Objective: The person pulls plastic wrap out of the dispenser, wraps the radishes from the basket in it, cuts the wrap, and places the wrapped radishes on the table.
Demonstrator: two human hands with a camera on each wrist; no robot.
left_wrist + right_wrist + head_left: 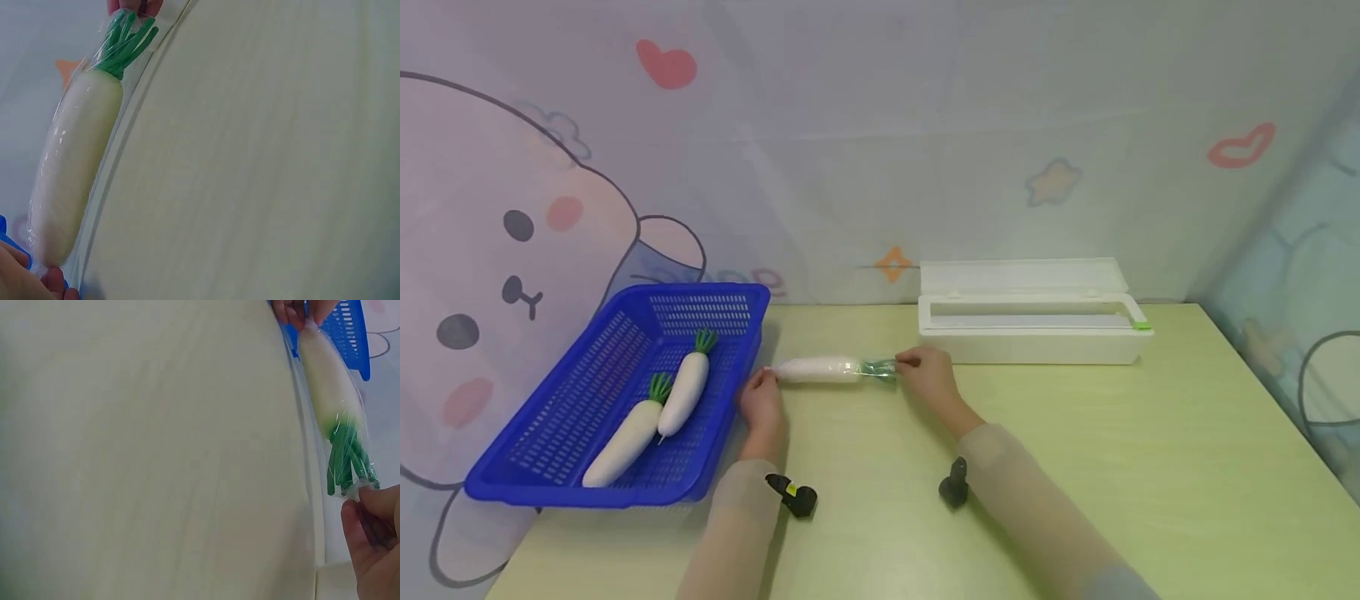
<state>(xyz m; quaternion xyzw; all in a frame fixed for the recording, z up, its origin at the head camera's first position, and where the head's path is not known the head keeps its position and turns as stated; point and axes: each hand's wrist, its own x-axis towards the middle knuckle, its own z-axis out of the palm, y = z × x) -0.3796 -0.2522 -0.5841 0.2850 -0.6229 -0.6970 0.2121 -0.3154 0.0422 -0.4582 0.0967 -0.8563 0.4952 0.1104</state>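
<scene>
A white radish [820,369] with green leaf stalks, wrapped in clear plastic film, is stretched crosswise between the two hands. At its root end the left hand [762,406] pinches the gathered film. On the other side the right hand [931,380] pinches the film just past the green stalks [350,456]. In the left wrist view the film shines along the radish [78,162], and the left thumb and fingers sit right at its lower tip. Shiny creases of film surround the stalks in the right wrist view.
A blue plastic basket [718,467] with two unwrapped radishes [685,392] stands on the left of the table [880,517]. Behind the right hand is a white cling-film dispenser [1030,348], its lid raised and a green piece at its right end. A patterned cloth [850,125] hangs behind.
</scene>
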